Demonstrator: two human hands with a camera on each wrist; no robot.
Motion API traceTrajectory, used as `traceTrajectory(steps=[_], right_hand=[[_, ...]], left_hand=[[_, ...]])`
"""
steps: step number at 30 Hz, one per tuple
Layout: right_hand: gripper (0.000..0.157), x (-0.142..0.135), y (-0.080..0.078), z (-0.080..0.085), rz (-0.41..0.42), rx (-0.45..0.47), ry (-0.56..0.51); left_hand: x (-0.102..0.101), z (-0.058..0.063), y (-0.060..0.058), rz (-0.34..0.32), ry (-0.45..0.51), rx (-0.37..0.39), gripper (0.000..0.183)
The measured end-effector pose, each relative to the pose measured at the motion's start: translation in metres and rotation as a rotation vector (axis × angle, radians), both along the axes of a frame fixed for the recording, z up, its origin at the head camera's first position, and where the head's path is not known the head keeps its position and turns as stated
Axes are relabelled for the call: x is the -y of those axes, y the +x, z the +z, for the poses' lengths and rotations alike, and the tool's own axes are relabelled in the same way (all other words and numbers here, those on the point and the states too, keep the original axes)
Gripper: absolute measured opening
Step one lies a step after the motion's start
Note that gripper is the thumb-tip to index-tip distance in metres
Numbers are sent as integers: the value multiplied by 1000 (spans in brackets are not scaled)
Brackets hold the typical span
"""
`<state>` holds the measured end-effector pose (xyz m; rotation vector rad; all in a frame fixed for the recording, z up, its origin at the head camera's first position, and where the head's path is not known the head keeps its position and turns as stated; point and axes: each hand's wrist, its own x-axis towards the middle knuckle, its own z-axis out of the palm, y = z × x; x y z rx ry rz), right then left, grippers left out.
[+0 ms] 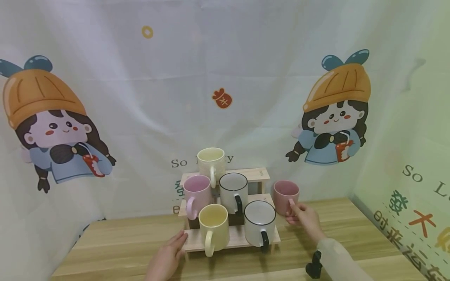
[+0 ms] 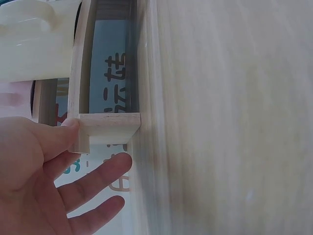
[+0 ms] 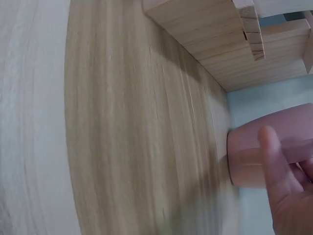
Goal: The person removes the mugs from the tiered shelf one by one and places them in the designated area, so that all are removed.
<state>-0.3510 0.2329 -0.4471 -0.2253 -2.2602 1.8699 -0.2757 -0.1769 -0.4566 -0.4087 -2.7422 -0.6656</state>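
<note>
My right hand (image 1: 306,220) holds a dusty-pink mug (image 1: 283,197) by its handle, to the right of a stepped wooden rack (image 1: 190,240). In the right wrist view the thumb (image 3: 274,161) lies along the handle side of that mug. Whether its base touches the table I cannot tell. At the rack's lower left end, my left hand (image 1: 168,253) pinches the board's corner between thumb and index finger, the other fingers spread. On the rack stand a cream mug (image 1: 218,164), a lilac mug (image 1: 202,195), a yellow mug (image 1: 219,230) and two black-rimmed white mugs (image 1: 230,195).
The rack stands on a wood-grain table (image 1: 123,238), close to a printed cloth backdrop (image 1: 158,117). A small black object (image 1: 314,265) is beside the right sleeve (image 1: 337,257).
</note>
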Motion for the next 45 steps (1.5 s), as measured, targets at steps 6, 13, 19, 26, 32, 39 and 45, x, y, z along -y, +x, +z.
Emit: traceTrajectory(steps=[6, 13, 19, 26, 32, 39, 45], right_hand=[[46, 2, 2, 5, -4, 1, 101], [43, -7, 3, 14, -32, -19, 236], [39, -21, 7, 26, -40, -16, 270], [40, -24, 12, 37, -58, -56, 322], [32, -19, 16, 41, -77, -103, 377], [33, -13, 14, 60, -80, -128, 335], [35, -6, 16, 76, -70, -138, 299]], left_hand=[[1, 1, 1, 8, 6, 10, 45], [0, 1, 0, 10, -12, 13, 46], [-5, -2, -2, -9, -17, -4, 47], [-7, -2, -2, 9, -3, 20, 47], [-4, -2, 2, 25, -6, 53, 47], [-3, 1, 3, 30, 5, 41, 46], [-1, 1, 2, 36, 8, 37, 45]])
